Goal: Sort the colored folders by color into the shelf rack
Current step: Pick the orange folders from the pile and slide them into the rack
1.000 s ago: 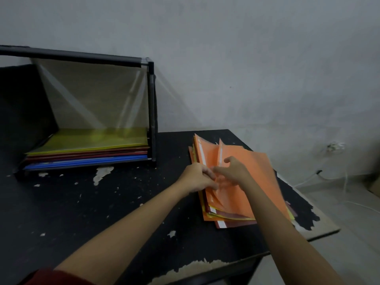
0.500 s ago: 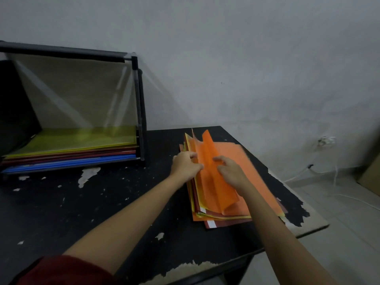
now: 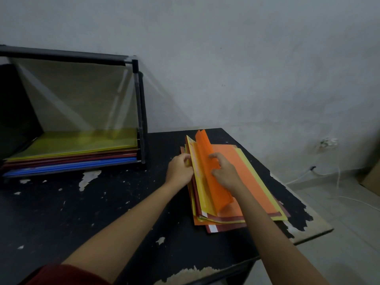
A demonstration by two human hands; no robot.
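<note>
Head view, left to right. Shelf rack (image 3: 140, 120) sat at the left of the frame on the black table (image 3: 102, 202), against the wall. Its bottom tier held sorted folders: yellow layer (image 3: 82, 141) on top, dark red (image 3: 72, 158) under it, blue (image 3: 72, 167) lowest. Red sleeve (image 3: 61, 274) at lower left corner.

Left hand (image 3: 180, 168) was right of centre, at the left edge of the stack of folders (image 3: 222, 223), fingers curled, gripping the raised edge of a yellow folder (image 3: 200, 186). Just right of it an orange folder (image 3: 213, 188) stood bent up off the stack. Right hand (image 3: 225, 173) was on it, fingers curled in a half-open claw, thumb and fingertips pinching that leaf.

The rest of the stack lay flat near the table's right edge, mixed orange, yellow and dark red, well apart from the rack. Wall socket (image 3: 328, 142) with a white cable (image 3: 337, 182) at far right.
</note>
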